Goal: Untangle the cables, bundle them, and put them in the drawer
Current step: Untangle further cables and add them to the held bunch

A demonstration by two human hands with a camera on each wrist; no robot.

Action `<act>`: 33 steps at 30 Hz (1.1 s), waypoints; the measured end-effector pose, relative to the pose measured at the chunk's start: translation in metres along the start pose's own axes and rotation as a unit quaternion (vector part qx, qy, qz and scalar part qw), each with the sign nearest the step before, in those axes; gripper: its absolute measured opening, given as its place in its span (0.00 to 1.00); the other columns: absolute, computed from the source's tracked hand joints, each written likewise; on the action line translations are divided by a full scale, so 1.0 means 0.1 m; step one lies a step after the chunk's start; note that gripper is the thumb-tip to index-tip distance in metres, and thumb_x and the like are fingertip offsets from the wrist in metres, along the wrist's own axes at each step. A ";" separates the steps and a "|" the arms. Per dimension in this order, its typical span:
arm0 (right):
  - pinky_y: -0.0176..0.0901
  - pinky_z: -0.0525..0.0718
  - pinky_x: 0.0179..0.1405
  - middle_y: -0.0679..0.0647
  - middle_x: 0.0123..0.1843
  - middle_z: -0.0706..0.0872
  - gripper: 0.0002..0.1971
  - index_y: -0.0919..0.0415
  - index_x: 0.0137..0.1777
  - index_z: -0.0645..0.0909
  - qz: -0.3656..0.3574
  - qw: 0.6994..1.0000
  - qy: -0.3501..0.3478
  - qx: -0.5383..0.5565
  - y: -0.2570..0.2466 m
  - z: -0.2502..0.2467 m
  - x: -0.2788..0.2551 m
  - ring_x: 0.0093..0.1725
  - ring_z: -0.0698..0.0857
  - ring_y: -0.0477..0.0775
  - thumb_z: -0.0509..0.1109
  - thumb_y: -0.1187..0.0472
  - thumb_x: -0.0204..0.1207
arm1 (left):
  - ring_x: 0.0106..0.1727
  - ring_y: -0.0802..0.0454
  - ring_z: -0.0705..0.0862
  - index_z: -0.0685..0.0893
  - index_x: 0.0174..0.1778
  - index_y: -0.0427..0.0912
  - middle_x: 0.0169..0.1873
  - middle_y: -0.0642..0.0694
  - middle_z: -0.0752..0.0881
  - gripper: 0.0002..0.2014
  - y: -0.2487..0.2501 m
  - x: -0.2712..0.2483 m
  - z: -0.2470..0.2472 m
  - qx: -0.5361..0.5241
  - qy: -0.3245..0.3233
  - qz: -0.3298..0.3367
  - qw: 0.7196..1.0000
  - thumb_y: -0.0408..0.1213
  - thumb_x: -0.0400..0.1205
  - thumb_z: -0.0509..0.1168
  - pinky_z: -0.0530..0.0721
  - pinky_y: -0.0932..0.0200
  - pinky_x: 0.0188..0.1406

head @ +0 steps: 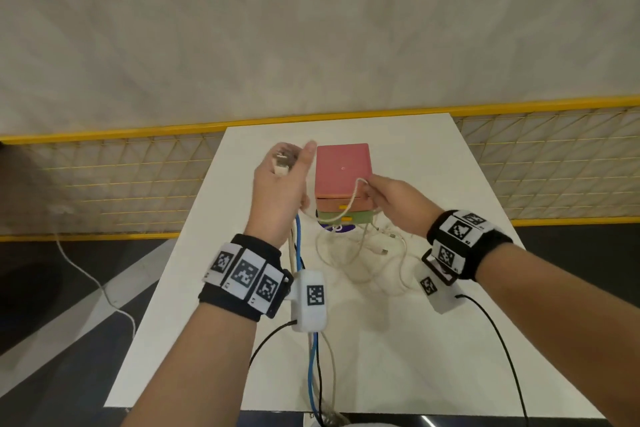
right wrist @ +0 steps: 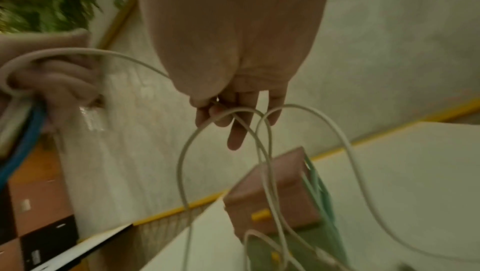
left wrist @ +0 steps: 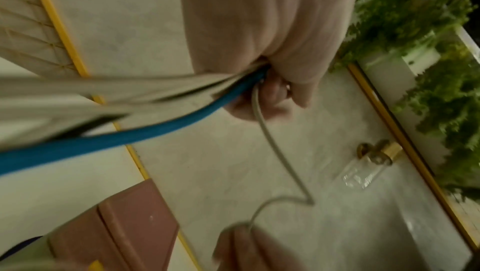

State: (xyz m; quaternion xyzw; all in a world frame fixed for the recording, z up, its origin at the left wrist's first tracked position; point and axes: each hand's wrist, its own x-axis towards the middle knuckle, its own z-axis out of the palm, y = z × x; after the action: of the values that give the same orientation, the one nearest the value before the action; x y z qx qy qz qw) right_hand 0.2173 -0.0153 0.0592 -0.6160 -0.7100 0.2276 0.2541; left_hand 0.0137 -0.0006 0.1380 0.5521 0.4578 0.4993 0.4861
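My left hand [head: 281, 180] is raised over the white table [head: 433, 163] and grips a bunch of cables: a blue cable [left wrist: 109, 140], white ones and a black one, with a plug end [head: 281, 168] sticking up from the fist. These cables hang down past my left wrist and off the near table edge. My right hand [head: 388, 199] pinches a white cable [right wrist: 218, 123] between thumb and fingers, in front of the pink drawer box [head: 343, 170]. That cable runs across to my left hand. A loose tangle of white cables [head: 363, 250] lies on the table below.
The pink drawer box sits stacked on a green drawer unit [head: 346, 217], both with yellow handles, at the table's far middle. A yellow-framed mesh fence [head: 121, 170] runs behind the table. Green plants [left wrist: 420, 29] and a small glass bottle [left wrist: 363, 170] appear in the left wrist view.
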 end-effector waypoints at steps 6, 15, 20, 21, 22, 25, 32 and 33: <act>0.49 0.77 0.42 0.55 0.39 0.85 0.11 0.63 0.45 0.79 -0.082 0.994 0.050 -0.048 -0.44 -0.16 0.09 0.38 0.82 0.57 0.57 0.62 0.85 | 0.15 0.62 0.65 0.78 0.25 0.49 0.10 0.59 0.69 0.18 -0.18 -0.09 0.17 0.176 -0.151 -0.070 0.970 0.43 0.82 0.70 0.63 0.65 0.16; 0.47 0.62 0.54 0.52 0.44 0.87 0.15 0.59 0.50 0.75 0.023 0.986 -0.029 -0.161 0.12 -0.09 0.05 0.46 0.83 0.56 0.49 0.56 0.87 | 0.28 0.53 0.73 0.87 0.38 0.50 0.25 0.58 0.75 0.07 -0.09 0.19 -0.17 0.111 0.088 0.010 0.990 0.42 0.83 0.69 0.71 0.58 0.34; 0.45 0.61 0.53 0.45 0.39 0.84 0.13 0.52 0.46 0.76 -0.022 0.990 -0.009 -0.140 -0.12 -0.05 0.11 0.42 0.81 0.53 0.51 0.55 0.87 | 0.37 0.76 0.80 0.71 0.79 0.56 0.48 0.64 0.84 0.27 -0.19 0.03 0.01 0.211 0.013 0.102 0.972 0.36 0.84 0.67 0.71 0.87 0.39; 0.45 0.61 0.53 0.43 0.37 0.82 0.12 0.50 0.44 0.74 -0.037 0.990 -0.002 -0.138 -0.19 -0.04 0.11 0.41 0.80 0.52 0.52 0.55 0.86 | 0.36 0.73 0.81 0.70 0.80 0.57 0.51 0.57 0.88 0.28 -0.23 0.00 0.08 0.237 -0.043 0.102 0.965 0.38 0.84 0.67 0.74 0.83 0.40; 0.45 0.61 0.53 0.42 0.34 0.79 0.11 0.48 0.41 0.72 -0.052 0.990 0.006 -0.133 -0.26 -0.04 0.11 0.40 0.78 0.51 0.54 0.57 0.86 | 0.38 0.68 0.81 0.73 0.78 0.56 0.49 0.52 0.88 0.25 -0.25 -0.02 0.14 0.276 -0.093 0.084 0.953 0.41 0.84 0.68 0.77 0.76 0.40; 0.46 0.63 0.56 0.43 0.32 0.74 0.11 0.52 0.40 0.70 -0.088 0.985 0.050 -0.138 -0.40 -0.06 0.10 0.38 0.74 0.50 0.56 0.61 0.84 | 0.37 0.52 0.80 0.85 0.48 0.45 0.34 0.53 0.83 0.12 -0.36 0.01 0.20 0.298 -0.141 0.011 0.944 0.50 0.83 0.66 0.72 0.73 0.27; 0.47 0.64 0.55 0.47 0.36 0.80 0.11 0.55 0.44 0.71 -0.009 0.989 -0.010 -0.149 0.01 0.04 -0.02 0.36 0.78 0.53 0.50 0.60 0.87 | 0.32 0.59 0.78 0.78 0.41 0.45 0.30 0.58 0.79 0.14 -0.21 0.13 0.05 0.219 0.072 0.088 0.969 0.52 0.84 0.65 0.71 0.66 0.33; 0.45 0.62 0.54 0.46 0.36 0.81 0.11 0.55 0.47 0.72 0.005 0.989 -0.018 -0.148 0.08 0.05 -0.06 0.36 0.78 0.52 0.49 0.61 0.87 | 0.35 0.56 0.80 0.79 0.44 0.45 0.31 0.59 0.78 0.12 -0.18 0.15 0.02 0.209 0.090 0.083 0.970 0.50 0.84 0.65 0.71 0.64 0.35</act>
State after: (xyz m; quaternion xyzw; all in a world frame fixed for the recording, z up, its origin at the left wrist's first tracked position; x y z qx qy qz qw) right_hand 0.2209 -0.0204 0.0492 -0.6460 -0.7375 0.1317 0.1462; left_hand 0.0163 0.0160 0.1217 0.6303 0.5468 0.4787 0.2733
